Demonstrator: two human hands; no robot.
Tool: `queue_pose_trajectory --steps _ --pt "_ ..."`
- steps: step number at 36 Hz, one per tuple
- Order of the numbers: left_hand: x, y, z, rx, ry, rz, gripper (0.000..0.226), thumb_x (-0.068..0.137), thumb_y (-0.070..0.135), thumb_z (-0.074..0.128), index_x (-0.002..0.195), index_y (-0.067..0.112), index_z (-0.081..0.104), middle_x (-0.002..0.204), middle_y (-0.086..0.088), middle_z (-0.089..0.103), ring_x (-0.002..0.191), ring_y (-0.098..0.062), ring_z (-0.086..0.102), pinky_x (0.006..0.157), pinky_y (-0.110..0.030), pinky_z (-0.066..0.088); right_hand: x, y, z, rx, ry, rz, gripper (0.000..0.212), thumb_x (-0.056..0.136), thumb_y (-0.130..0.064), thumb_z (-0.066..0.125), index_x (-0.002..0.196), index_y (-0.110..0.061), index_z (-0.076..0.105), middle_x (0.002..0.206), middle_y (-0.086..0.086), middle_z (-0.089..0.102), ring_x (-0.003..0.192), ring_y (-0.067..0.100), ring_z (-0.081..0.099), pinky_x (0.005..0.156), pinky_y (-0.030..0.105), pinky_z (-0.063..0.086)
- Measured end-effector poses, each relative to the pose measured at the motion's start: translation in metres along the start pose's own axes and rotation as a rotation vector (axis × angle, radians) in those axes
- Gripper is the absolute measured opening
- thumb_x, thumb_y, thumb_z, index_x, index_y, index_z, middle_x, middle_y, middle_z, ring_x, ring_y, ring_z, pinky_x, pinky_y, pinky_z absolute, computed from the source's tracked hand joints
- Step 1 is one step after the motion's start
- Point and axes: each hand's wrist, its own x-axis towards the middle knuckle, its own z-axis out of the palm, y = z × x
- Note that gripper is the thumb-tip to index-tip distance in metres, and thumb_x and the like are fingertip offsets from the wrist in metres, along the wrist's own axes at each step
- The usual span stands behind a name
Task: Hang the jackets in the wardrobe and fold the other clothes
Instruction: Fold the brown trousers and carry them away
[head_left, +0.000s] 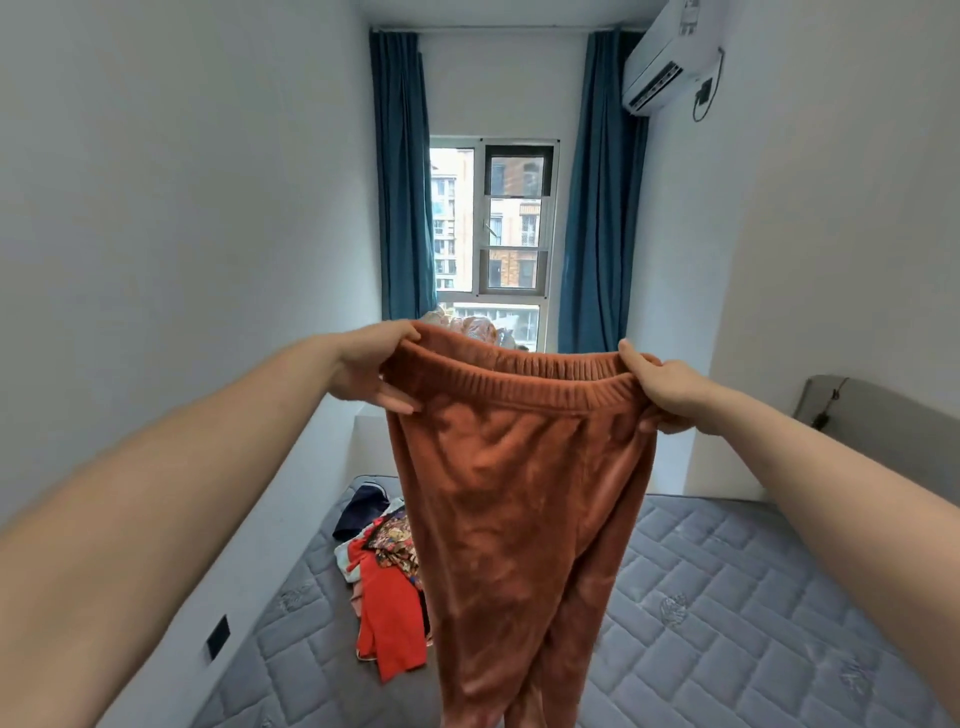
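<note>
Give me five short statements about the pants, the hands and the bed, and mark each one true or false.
1. Both hands grip the rust-brown pants by the waistband. True: left hand, right hand.
2. The pants lie folded on the mattress. False: they hang in the air, legs down.
3. A pile of clothes lies on the mattress. True.
4. The blue curtains cover the window. False: they are drawn to the sides.
5. An air conditioner is mounted on the left wall. False: it is high on the right.
</note>
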Motion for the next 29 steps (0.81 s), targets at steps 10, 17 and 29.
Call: queue_pose_trajectory --steps 10,17,29 --pt "0.027 -0.016 0.020 0.259 0.246 0.072 0.025 0.089 0.038 0.052 0.071 0.023 0.060 0.072 -0.001 0.061 0.081 -0.023 0.057 0.073 -0.031 0.046 0.014 0.002 0.019 0.179 0.078 -0.008 0.077 0.094 -0.077 0.034 0.088 -0.006 0.064 0.096 0.018 0.075 0.071 0.033 0.076 0.079 0.039 0.063" --pt "0.024 0.048 0.015 0.407 0.369 0.254 0.041 0.095 0.041 0.050 0.065 0.020 0.069 0.085 -0.007 0.063 0.083 -0.025 0.054 0.073 -0.033 0.042 0.024 -0.025 0.001 0.039 0.143 -0.245 0.071 0.102 -0.066 0.024 0.086 -0.007 0.060 0.094 0.010 0.064 0.094 0.028 0.060 0.092 0.040 0.048" --pt "-0.007 0.069 0.025 0.558 0.567 0.781 0.023 0.086 0.040 0.057 0.081 0.019 0.048 0.096 -0.002 0.062 0.081 -0.013 0.058 0.066 -0.031 0.042 0.018 -0.025 -0.046 0.066 0.325 -0.451 0.058 0.099 -0.071 0.031 0.093 -0.018 0.054 0.091 -0.006 0.058 0.083 0.007 0.053 0.067 0.023 0.036"
